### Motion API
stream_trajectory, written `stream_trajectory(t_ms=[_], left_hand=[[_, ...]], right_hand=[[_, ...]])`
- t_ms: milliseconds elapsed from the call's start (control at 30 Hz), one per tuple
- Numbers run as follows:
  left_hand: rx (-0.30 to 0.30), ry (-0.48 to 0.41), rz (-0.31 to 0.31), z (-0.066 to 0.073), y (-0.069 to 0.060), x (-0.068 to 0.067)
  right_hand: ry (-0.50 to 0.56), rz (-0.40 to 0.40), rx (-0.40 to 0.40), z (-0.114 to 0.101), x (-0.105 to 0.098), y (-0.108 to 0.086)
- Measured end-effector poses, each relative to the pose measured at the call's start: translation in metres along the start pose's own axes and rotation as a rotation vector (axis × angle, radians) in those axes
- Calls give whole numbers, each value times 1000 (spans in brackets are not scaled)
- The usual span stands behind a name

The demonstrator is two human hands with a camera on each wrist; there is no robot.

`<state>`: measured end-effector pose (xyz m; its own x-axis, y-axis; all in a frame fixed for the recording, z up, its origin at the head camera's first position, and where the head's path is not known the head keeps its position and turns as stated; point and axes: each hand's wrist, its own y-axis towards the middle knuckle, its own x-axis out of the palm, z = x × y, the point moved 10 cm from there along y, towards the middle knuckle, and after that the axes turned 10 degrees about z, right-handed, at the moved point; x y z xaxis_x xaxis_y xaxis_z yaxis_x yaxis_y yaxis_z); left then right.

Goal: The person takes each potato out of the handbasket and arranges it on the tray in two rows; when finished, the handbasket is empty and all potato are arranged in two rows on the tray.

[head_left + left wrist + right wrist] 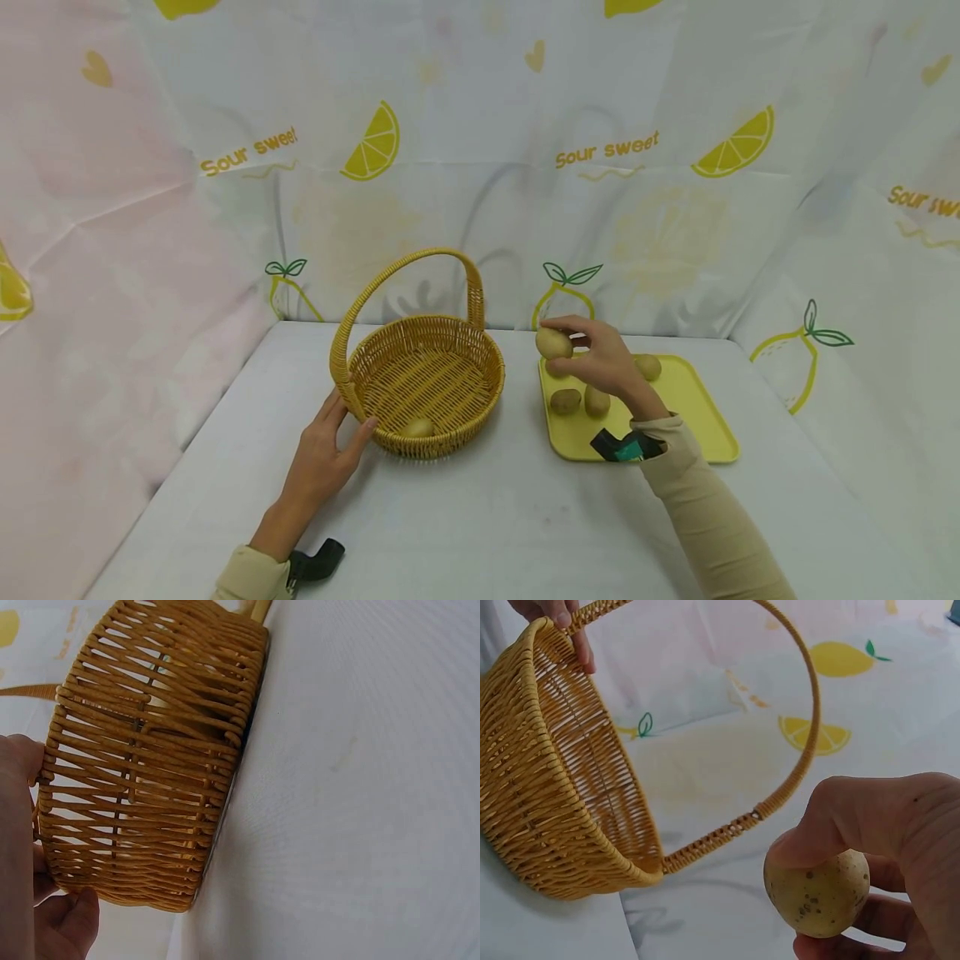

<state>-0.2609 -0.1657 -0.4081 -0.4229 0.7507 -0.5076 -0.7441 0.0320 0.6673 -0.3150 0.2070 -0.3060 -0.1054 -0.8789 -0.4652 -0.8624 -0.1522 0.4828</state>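
My right hand [600,358] pinches a round, spotted potato [817,896] between thumb and fingers, held above the back left of the yellow tray [708,425]. Several more potatoes [566,402] lie on that tray, one partly hidden below the hand. Left of it stands a woven wicker basket [427,375] with a tall arched handle. One potato [418,427] lies inside, at the near edge. My left hand [322,454] grips the basket's left side near the handle's base; the left wrist view shows its fingers against the woven wall [142,780].
A white cloth [480,517] covers the table. White sheets [480,208] with printed lemons and lettering hang at the back and both sides. The basket's handle [408,260] arches high above its rim. A gap of tabletop separates basket and tray.
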Motion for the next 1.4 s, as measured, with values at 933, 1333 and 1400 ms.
stream_trajectory(t_ms=[933,1333,1400], left_hand=[[-10,-12,-9,-1,1,2],[-7,-18,-6,-2,0,1],[-8,-19,-7,-2,0,1]], right_hand=[[-91,61,157,64,-51,-47],[-180,85,103,83,-63,-68],[-194,94,104,86,-64,-69]])
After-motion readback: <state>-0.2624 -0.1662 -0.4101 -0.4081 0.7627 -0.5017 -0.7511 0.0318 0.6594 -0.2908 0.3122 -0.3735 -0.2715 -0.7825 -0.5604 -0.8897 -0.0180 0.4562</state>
